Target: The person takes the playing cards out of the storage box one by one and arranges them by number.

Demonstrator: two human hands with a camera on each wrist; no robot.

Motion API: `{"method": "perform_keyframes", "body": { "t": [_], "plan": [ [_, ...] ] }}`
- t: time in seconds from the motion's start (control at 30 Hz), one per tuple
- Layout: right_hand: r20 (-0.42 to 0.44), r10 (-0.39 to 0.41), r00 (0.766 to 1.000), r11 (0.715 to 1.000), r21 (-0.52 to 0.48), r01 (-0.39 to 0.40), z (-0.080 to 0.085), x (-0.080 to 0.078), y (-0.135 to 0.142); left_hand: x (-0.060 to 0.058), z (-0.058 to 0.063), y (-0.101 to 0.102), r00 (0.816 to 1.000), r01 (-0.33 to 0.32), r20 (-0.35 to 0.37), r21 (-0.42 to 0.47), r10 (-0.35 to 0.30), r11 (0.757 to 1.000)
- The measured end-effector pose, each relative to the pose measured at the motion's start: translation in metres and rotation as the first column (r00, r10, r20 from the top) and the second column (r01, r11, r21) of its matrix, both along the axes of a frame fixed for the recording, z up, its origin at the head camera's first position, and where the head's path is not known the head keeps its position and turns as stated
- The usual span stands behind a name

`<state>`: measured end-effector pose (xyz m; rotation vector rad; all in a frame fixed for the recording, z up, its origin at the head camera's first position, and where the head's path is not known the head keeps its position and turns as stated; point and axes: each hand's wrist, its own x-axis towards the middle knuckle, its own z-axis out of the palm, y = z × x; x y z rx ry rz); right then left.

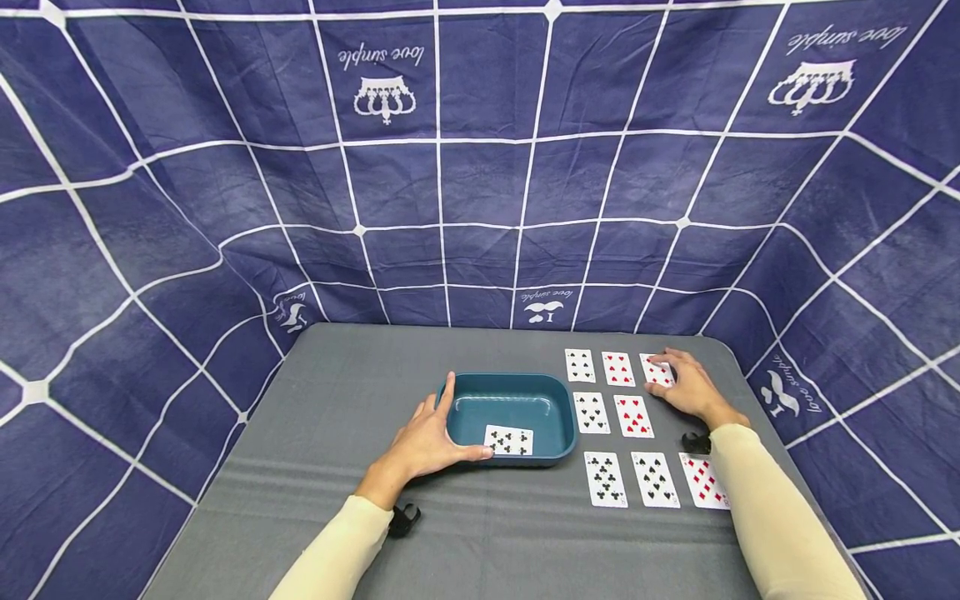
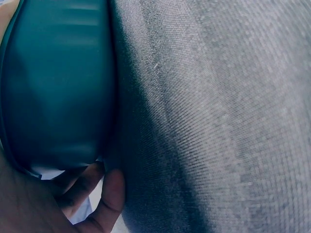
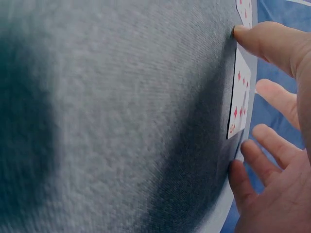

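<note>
My left hand [image 1: 427, 437] grips the left end of a teal tray [image 1: 551, 417], thumb on its front rim and index finger along the left end. A clubs playing card [image 1: 510, 440] lies inside, near that thumb. In the left wrist view, curled fingers [image 2: 112, 189] show by the tray's end. At the back right, my right hand [image 1: 692, 387] is spread over a diamonds card [image 1: 655, 371] lying flat. Its thumb [image 3: 267, 41] is down at the card's edge in the right wrist view, while the other fingers stand apart beyond it.
Several face-up cards lie in rows right of the tray, including a hearts card [image 1: 618, 368], a spades card [image 1: 656, 480] and a diamonds card [image 1: 703, 479] partly under the right forearm. Grey cloth [image 1: 360, 367] covers the table; a blue checked curtain [image 1: 480, 183] surrounds it.
</note>
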<state>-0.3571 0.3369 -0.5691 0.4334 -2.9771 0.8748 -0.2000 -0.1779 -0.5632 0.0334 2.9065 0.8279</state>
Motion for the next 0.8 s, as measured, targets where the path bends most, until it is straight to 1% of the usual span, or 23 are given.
{"method": "perform_keyframes", "body": {
  "t": [0.17,0.4,0.67,0.8],
  "plan": [
    [-0.036,-0.001,0.999,1.0,0.0,0.001,-0.001,0.001,-0.004,0.0,0.0,0.001,1.0,0.002,-0.005,0.004,-0.002,1.0],
    [-0.068,-0.012,0.998,0.999,-0.038,0.01,0.002,0.003,-0.014,0.0,-0.001,0.0,1.0,0.005,-0.01,0.001,-0.005,1.0],
    [-0.109,0.042,0.993,0.998,-0.036,-0.047,0.009,0.006,-0.031,0.0,-0.001,0.0,1.0,0.003,-0.003,0.002,-0.003,1.0],
    [-0.159,0.081,0.984,0.996,-0.027,-0.086,0.013,0.006,-0.04,0.0,-0.001,0.001,1.0,-0.001,-0.002,-0.002,0.001,1.0]
  ]
}}
